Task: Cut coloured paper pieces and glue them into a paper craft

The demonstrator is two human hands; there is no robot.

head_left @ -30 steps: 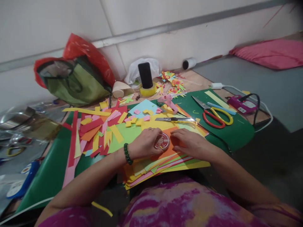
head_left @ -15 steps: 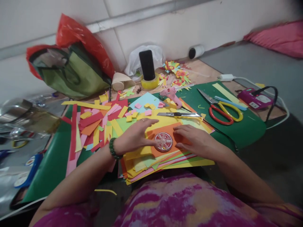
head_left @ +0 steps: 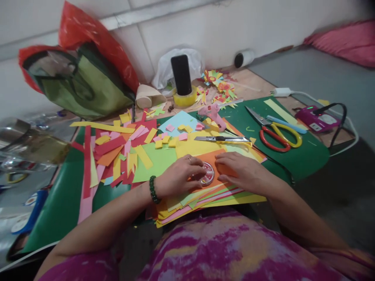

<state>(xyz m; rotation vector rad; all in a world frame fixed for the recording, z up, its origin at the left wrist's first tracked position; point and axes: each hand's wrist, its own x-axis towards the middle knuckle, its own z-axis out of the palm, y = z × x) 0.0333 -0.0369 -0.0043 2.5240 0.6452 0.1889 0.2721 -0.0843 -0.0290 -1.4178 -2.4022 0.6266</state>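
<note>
A round clear disc with red-and-white spokes lies on orange paper. My left hand covers its left part, the fingers bent over its rim and the thumb near its lower edge. To the right of the disc, my right hand rests on the orange paper with fingers stretched out and the thumb apart, holding nothing. Beneath both hands is a stack of coloured paper. A utility knife lies just beyond them.
Scissors with red and yellow handles lie at right on the green mat. A pink glue gun stands behind the knife. Paper strips cover the left side. A phone leans upright in a yellow tape roll.
My left hand has moved right and slightly down, its fingers closing over the disc's left side. The right hand has stayed nearly in place. The view has shifted slightly.
</note>
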